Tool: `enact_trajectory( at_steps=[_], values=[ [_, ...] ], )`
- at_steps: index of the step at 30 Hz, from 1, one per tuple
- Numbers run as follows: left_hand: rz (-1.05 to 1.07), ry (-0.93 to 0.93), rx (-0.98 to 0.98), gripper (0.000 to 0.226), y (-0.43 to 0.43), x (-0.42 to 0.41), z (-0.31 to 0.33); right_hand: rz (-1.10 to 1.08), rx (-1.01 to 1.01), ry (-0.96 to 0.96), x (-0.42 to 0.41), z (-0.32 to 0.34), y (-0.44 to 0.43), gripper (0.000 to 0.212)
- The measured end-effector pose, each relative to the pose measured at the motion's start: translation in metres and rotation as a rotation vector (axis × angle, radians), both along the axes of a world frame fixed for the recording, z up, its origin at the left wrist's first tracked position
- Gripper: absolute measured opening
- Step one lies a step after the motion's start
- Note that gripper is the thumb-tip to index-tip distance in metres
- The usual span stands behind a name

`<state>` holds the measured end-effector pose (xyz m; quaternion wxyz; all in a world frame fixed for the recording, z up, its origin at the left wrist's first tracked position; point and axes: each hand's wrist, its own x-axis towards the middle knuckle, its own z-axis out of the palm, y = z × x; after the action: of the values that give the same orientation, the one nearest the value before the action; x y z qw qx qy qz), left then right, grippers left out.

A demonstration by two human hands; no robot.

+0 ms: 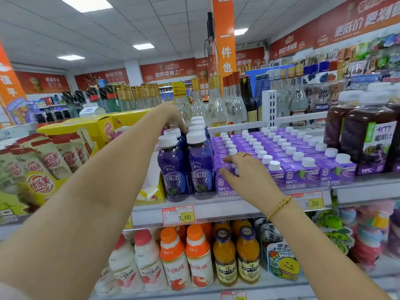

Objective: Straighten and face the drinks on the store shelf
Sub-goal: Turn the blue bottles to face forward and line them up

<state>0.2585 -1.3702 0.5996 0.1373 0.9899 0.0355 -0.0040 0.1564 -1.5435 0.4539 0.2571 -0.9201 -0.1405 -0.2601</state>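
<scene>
Two rows of purple bottles [200,167] with white caps stand on the top shelf [216,207]. To their right are several rows of purple juice cartons [303,167] with white caps. My left hand [173,120] reaches over the left bottle row to the back, and its fingers curl down round a rear bottle. My right hand [249,172] grips the top of the front carton [224,182] in the leftmost carton row, fingers over its cap.
Dark grape juice bottles [365,135] stand at the shelf's right end. Yellow boxes [97,126] and snack bags [43,165] lie to the left. Glass liquor bottles [216,105] stand behind. Orange and white drinks [194,256] fill the lower shelf.
</scene>
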Motion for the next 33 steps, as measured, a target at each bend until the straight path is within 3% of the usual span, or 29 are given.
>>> enact_trajectory(
  at_steps=[3, 8, 11, 14, 16, 19, 22, 24, 27, 28, 30, 33],
  values=[
    [0.011, -0.050, -0.040, 0.056, 0.003, 0.003, -0.003, 0.009, 0.002, 0.011, -0.001, -0.001, -0.001, 0.037],
    [0.091, -0.413, -0.157, 0.037, 0.024, 0.002, 0.009, 0.011, 0.006, 0.023, -0.002, -0.001, -0.001, 0.036],
    [0.087, -0.651, -0.392, 0.034, 0.044, -0.011, 0.022, 0.021, 0.034, 0.021, -0.002, -0.003, -0.001, 0.035],
    [0.082, -0.848, -0.749, 0.023, 0.068, -0.034, 0.022, 0.040, 0.064, 0.015, -0.004, -0.004, -0.002, 0.035],
    [0.022, -0.812, -0.987, 0.017, 0.085, -0.047, 0.012, 0.049, 0.091, 0.005, -0.005, -0.003, -0.003, 0.034],
    [-0.031, -0.696, -1.304, 0.025, 0.107, -0.071, -0.008, 0.061, 0.171, -0.038, -0.014, -0.002, -0.003, 0.034],
    [-0.049, -0.619, -1.498, 0.035, 0.107, -0.111, -0.039, 0.095, 0.302, -0.170, -0.030, 0.001, -0.003, 0.033],
    [-0.059, -0.570, -1.588, 0.013, 0.099, -0.135, -0.065, 0.194, 0.393, -0.200, -0.045, 0.002, -0.003, 0.037],
    [-0.073, -0.453, -1.690, 0.044, 0.080, -0.168, -0.108, 0.410, 0.458, -0.120, -0.074, 0.003, -0.001, 0.055],
    [-0.063, -0.396, -1.739, 0.042, 0.072, -0.179, -0.119, 0.477, 0.455, -0.102, -0.084, 0.002, 0.000, 0.060],
    [-0.053, -0.255, -1.842, 0.012, 0.063, -0.192, -0.143, 0.570, 0.431, -0.098, -0.102, -0.002, 0.001, 0.068],
    [0.003, -0.041, -1.921, 0.053, 0.054, -0.199, -0.179, 0.623, 0.393, -0.060, -0.122, -0.009, -0.001, 0.075]
  ],
)
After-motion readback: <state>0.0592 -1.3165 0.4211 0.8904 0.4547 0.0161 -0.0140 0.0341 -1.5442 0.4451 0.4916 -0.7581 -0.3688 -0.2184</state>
